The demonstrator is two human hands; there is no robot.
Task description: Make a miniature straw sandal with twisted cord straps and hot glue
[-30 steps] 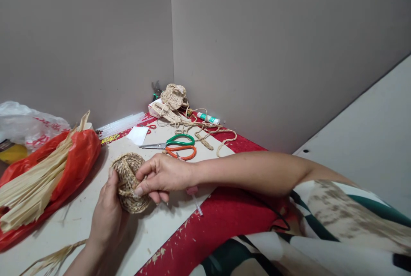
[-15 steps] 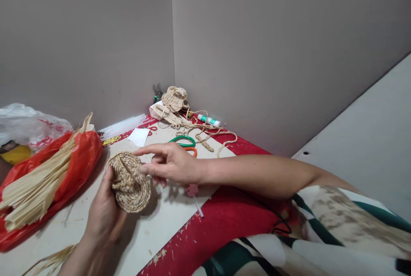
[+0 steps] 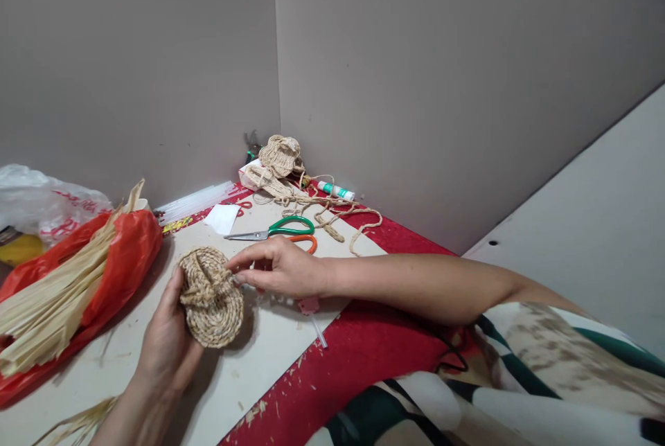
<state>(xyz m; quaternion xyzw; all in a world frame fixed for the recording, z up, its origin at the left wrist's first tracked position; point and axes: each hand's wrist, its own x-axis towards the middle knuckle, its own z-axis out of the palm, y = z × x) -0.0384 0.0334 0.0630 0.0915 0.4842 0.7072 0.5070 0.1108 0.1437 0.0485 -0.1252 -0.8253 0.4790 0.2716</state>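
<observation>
A small woven straw sandal [image 3: 215, 318], with a coiled sole and braided straps crossing its top, is held up over the white board. My left hand [image 3: 169, 328] grips it from the left, thumb along the edge and the other fingers underneath, mostly hidden. At its right edge, near the narrow waist, my right hand [image 3: 283, 267] has thumb and index fingertip close together in a pinch. What exactly lies between those fingertips is too small to make out. Just beyond my right hand lie scissors [image 3: 291, 224] with green and orange handles, blades pointing left.
A red plastic bag [image 3: 138, 245] holds dried husk strips [image 3: 62, 300] at left. Behind are clear sticks [image 3: 197, 200], white paper [image 3: 222, 219], a woven straw piece [image 3: 280, 155], braided cord [image 3: 330, 228] and a glue stick [image 3: 337, 190]. Red cloth [image 3: 312, 377] borders the white board [image 3: 249, 390].
My right index finger, stretched out before, has bent down towards the thumb at the sandal's right edge. The scissor blades now show beyond the hand. My left hand keeps its hold.
</observation>
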